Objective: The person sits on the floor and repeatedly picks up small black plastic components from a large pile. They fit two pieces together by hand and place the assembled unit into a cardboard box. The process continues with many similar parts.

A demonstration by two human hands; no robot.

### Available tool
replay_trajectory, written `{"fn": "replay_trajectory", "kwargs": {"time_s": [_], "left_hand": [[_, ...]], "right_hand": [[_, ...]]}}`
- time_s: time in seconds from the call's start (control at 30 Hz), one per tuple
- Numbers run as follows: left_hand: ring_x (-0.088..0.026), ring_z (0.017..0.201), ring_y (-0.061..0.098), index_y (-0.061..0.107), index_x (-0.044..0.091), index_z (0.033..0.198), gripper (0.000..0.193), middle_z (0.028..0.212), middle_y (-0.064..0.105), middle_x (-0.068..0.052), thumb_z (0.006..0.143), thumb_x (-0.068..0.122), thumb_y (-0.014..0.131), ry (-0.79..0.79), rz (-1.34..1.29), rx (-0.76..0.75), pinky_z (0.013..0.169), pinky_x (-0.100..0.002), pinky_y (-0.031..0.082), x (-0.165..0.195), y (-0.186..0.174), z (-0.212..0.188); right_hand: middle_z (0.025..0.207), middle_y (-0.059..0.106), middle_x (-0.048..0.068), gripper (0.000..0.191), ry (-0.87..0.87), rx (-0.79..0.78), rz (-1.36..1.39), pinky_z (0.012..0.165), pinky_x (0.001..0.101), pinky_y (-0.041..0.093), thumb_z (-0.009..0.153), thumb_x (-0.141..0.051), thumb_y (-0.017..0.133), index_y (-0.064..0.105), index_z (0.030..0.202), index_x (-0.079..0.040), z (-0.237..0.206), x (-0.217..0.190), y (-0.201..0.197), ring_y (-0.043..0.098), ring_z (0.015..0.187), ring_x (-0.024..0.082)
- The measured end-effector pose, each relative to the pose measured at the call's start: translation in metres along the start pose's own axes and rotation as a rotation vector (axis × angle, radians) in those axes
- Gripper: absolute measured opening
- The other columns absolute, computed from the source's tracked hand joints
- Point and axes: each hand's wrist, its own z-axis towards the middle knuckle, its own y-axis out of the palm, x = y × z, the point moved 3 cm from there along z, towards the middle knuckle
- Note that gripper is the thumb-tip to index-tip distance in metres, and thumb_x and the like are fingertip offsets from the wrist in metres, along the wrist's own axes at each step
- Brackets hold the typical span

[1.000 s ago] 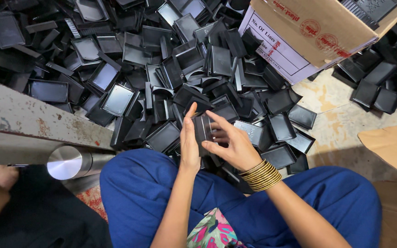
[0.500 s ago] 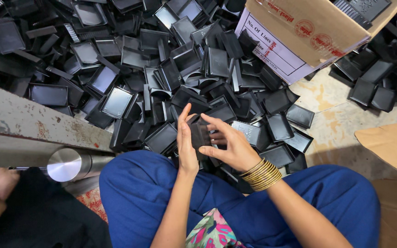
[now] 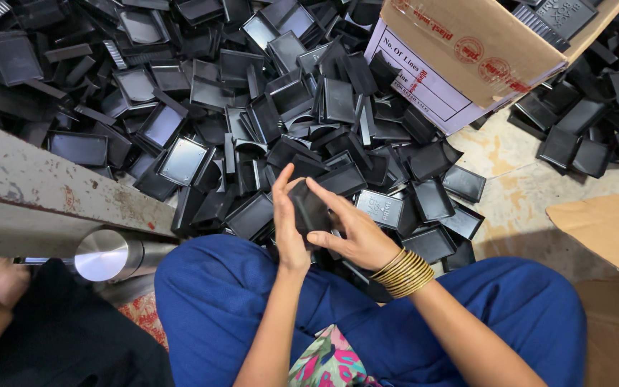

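hands barely shifted, black tray [image 3: 309, 209] seemingly between left hand [image 3: 288, 228], right hand [image 3: 356, 231]

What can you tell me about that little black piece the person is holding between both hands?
The black piece is a small, flat, roughly rectangular tray-like part, seemingly moulded plastic with a dull sheen. It is held upright above the person's lap, clasped between the left hand and the right hand, whose fingers partly cover it. It matches the pile of black trays behind it.

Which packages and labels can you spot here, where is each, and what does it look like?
Cardboard box: top right, tilted on the black trays, brown with red round stamps.
Label: on the box's lower side, white rectangle, dark and red print.
Cardboard sheet: right edge, flat, plain brown.
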Motion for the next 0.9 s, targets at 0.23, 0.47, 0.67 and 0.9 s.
{"fn": "replay_trajectory", "kwargs": {"time_s": [0.23,0.47,0.67,0.9], "left_hand": [[-0.016,0.094,0.064,0.060,0.002,0.117,0.051,0.101,0.067,-0.009,0.111,0.046,0.035,0.221,0.221,0.237,0.087,-0.030,0.052,0.014,-0.019,0.009],[-0.014,0.055,0.045,0.043,0.003,0.057,0.066,0.056,0.047,-0.004,0.112,0.040,0.040,0.238,0.265,0.504,0.061,-0.033,0.038,0.008,-0.042,0.013],[-0.011,0.052,0.031,0.033,0.006,0.052,0.074,0.051,0.032,0.000,0.112,0.049,0.031,0.168,0.286,0.538,0.056,-0.031,0.028,0.008,-0.050,0.016],[-0.012,0.069,0.049,0.052,0.009,0.082,0.073,0.075,0.051,-0.001,0.107,0.068,0.018,0.056,0.354,0.322,0.070,-0.027,0.040,-0.004,-0.039,0.025]], "right_hand": [[0.105,0.071,0.009,0.061,0.088,0.139,-0.333,0.087,0.0348,0.054,0.081,-0.020,0.083,0.059,0.136,-0.015,-0.004,-0.008,-0.012,0.065,0.097,0.026],[0.120,0.069,0.016,0.053,-0.179,0.060,-0.349,0.090,0.0402,0.053,0.082,-0.016,0.081,0.062,0.129,-0.002,-0.011,-0.023,0.011,0.068,0.109,0.034],[0.099,0.074,0.014,0.034,-0.072,0.103,-0.448,0.075,0.0376,0.058,0.085,-0.016,0.077,0.067,0.116,-0.005,-0.018,-0.014,0.019,0.074,0.090,0.032],[0.081,0.067,0.009,0.033,0.114,0.074,-0.383,0.067,0.0346,0.053,0.086,-0.026,0.082,0.061,0.096,-0.003,-0.001,-0.009,-0.034,0.067,0.074,0.019]]}}
